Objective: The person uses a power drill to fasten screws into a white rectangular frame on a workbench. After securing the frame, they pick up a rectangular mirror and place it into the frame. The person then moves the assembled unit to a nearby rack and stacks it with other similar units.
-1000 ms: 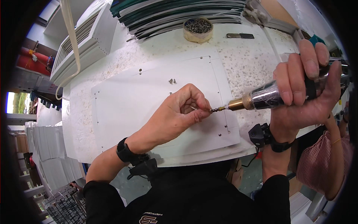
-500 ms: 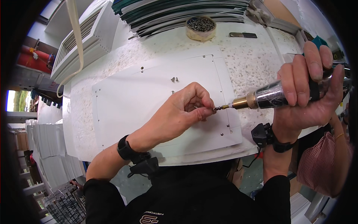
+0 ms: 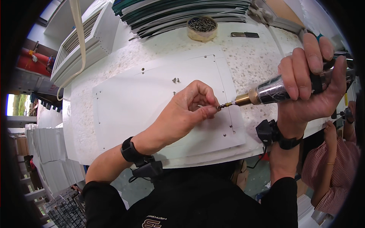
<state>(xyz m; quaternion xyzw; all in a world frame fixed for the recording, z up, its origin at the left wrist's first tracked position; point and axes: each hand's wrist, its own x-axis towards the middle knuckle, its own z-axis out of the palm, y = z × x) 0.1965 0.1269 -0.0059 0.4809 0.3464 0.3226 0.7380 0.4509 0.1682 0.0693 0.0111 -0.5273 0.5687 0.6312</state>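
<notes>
My right hand is wrapped around a silver power screwdriver with a brass-coloured nose, held slanting over the right side of a white panel. Its slim bit points left at my left hand. There, thumb and forefinger pinch a small dark screw against the bit's tip; the fingers hide most of it. Several loose screws lie on the panel beyond my left hand. Other small screws or holes dot the panel near its edges.
A round tub of screws stands at the back, beside a dark flat-handled tool. Behind is a stack of green and white sheets. White louvred frames and a hanging pale hose are at left. Another person's striped sleeve shows at right.
Both hands and the screwdriver have stayed almost in place, the screwdriver slightly higher in view. The whole view has shifted a little. The person at right has moved an arm.
</notes>
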